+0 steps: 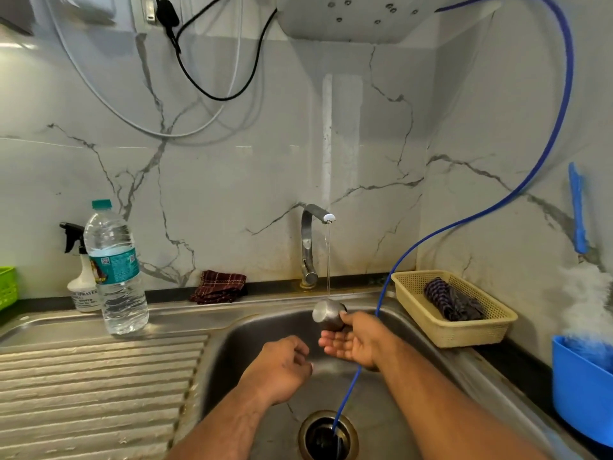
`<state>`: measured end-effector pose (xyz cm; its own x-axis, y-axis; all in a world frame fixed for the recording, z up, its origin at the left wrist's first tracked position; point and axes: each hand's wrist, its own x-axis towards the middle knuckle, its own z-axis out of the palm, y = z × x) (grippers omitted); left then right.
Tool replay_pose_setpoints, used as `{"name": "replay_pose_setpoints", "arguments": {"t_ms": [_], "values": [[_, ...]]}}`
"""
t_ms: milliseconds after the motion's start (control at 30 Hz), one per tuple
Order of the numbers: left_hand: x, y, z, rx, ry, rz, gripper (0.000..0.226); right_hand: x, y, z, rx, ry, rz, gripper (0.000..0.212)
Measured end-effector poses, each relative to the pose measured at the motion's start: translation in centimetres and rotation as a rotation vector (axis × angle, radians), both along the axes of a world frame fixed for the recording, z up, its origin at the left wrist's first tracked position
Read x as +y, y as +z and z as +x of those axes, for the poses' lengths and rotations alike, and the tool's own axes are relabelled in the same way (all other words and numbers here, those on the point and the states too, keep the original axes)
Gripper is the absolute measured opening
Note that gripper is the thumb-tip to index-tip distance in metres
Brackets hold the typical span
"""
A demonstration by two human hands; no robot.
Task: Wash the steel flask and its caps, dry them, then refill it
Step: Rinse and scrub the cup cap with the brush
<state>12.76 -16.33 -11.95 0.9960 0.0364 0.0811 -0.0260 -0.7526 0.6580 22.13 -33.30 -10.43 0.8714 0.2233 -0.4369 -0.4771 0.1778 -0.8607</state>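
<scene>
Right hand (358, 343) is out over the back half of the sink (232, 343), palm turned up, fingers stretched to the left. It's got the steel cap (326, 315) pinched between the thumb on top and the fingers underneath. The cap sits tilted, flat closed end facing the camera, right under the tap (308, 247), and the thin stream of water (328, 260) lands on it.

Left hand (282, 370) hangs over the middle of the basin, back of the hand up, fingers loosely curled. I can't see anything in it. It's near the right hand but not touching it or the cap.

A blue hose (414, 244) comes down from the top right, passes behind the right wrist and ends in the drain (326, 436) at the front of the basin.

For writing, the spray bottle (81, 287) at the back left corner of the counter has a white label where I can make out "SPRAYER", and the rest is too small. The water bottle (114, 270) just in front of it, at the back edge of the drainboard (99, 376), has a teal label with QR codes, but the text isn't readable.

A dark red checked cloth (219, 287) lies along the back edge, left of the tap. A beige basket (457, 327) on the right rim has a striped cloth (451, 300) in it.
</scene>
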Motion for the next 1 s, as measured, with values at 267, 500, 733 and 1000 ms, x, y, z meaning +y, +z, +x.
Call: {"name": "replay_pose_setpoints", "arguments": {"t_ms": [267,500,733,1000], "values": [[0.6,0.1,0.4,-0.109,0.073,-0.047,0.030,0.5,-0.3,0.3,0.045,0.018,0.189,0.056],[0.4,2.1,2.3,0.006,0.150,-0.197,0.041,-0.1,-0.1,-0.1,-0.167,-0.066,0.015,0.044],[-1.8,-0.8,3.1,0.034,0.147,-0.188,0.069,0.3,-0.8,0.1,-0.649,-0.051,-0.536,0.053],[-1.5,-1.9,3.3,0.029,0.037,-0.063,0.081,0.9,-1.0,0.3,-0.898,-0.020,-0.676,0.072]]}}
